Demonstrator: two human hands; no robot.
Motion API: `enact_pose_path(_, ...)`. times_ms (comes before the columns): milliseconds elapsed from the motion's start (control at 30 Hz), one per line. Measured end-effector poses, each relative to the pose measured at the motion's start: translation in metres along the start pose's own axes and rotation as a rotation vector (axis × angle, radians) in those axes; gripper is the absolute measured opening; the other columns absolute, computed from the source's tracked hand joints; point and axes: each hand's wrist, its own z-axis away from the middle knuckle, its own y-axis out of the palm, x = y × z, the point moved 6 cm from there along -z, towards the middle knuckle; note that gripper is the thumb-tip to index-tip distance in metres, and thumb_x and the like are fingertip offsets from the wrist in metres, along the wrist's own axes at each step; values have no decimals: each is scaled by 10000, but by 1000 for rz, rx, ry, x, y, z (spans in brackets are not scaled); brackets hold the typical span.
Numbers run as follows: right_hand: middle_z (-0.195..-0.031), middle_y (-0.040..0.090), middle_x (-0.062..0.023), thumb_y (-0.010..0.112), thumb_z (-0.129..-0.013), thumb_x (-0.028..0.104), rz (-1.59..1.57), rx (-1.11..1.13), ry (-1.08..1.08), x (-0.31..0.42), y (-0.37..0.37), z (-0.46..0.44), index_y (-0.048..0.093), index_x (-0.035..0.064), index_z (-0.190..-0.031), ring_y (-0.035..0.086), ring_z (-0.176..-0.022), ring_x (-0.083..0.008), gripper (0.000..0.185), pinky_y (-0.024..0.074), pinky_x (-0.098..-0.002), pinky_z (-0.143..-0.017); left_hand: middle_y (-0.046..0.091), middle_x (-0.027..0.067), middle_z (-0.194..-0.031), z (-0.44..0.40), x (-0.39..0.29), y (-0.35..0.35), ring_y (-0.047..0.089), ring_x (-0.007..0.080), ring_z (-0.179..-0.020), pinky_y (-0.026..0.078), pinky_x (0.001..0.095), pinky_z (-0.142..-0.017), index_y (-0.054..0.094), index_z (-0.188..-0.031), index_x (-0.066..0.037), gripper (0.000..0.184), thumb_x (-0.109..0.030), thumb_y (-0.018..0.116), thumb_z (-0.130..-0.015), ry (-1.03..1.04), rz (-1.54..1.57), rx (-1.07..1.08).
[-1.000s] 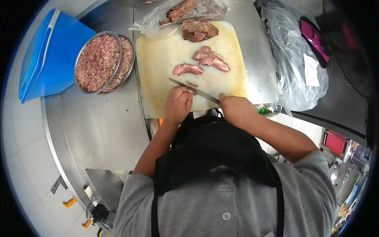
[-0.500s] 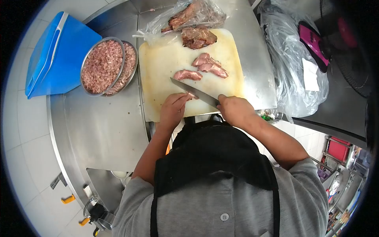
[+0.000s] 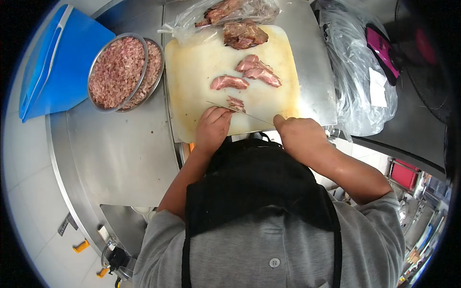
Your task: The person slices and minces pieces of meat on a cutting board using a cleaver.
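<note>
White with yellowish sides, the cutting board (image 3: 192, 81) lies before you on the steel counter (image 3: 110, 158). Your right hand (image 3: 301, 137) is closed around the handle of the knife (image 3: 247, 114), close to the board's near edge, and the blade reaches toward the left, seen almost edge-on. Your left hand (image 3: 213, 126) is at the near edge too, more to the left corner, with its fingers bent and pressed together beside the blade; whether they pinch some meat, I cannot tell. Small cut strips (image 3: 236, 102) lie along the far side of the blade. Farther from you, one meat slice (image 3: 229, 82) rests alone near the board's middle, and overlapping slices (image 3: 259, 72) lie to its right. At the far edge sits a browned meat chunk (image 3: 245, 34), just beside a clear bag (image 3: 185, 26) with more meat. Left of the board's left edge, two round bowls (image 3: 109, 110) hold diced meat (image 3: 117, 72).
</note>
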Motion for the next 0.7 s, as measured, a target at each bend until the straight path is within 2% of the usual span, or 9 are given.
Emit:
enact_pose_path(200,-760,688,-165,554,-879,70,65,28,-3,0,1,-3,547,24,-1011,695,-702,-368,141,541,-481,-617,673,66,-968,5,9,1,636,270,-915,536,381,-820,720,-933,-40,109,-39,722,-824,-87,59,0)
enact_pose_path(300,-749,685,-156,553,-931,121,61,2,-1,-3,3,-6,543,33,-1016,689,-690,-365,122,534,-488,-609,673,85,-986,7,11,1,642,302,-907,537,399,-804,728,-945,-35,130,-25,742,-816,-145,130,0)
enact_pose_path(400,-741,680,-155,552,-974,182,70,9,21,-9,8,-9,541,43,-1013,686,-688,-368,145,531,-496,-610,670,81,-995,-2,4,5,643,295,-902,537,396,-792,728,-961,-37,147,-25,744,-815,-136,103,54)
enact_pose_path(467,-737,679,-153,553,-986,210,49,7,26,-11,9,-10,538,48,-1008,684,-683,-371,164,531,-501,-612,652,64,-993,-6,-1,9,624,259,-941,534,373,-818,721,-973,-39,157,-25,715,-817,-117,51,24)
enact_pose_path(600,-733,681,-151,555,-985,209,-5,25,35,-16,8,-10,537,51,-1007,686,-681,-374,161,532,-504,-612,658,64,-989,-4,5,15,631,257,-929,538,373,-820,723,-975,-37,166,-11,710,-812,-99,81,46)
enact_pose_path(700,-732,682,-153,553,-985,203,36,84,32,-14,11,-9,535,52,-1012,689,-684,-376,154,537,-505,-616,686,87,-992,-1,8,14,654,291,-916,543,383,-809,736,-958,-41,147,-8,736,-815,-95,103,11)
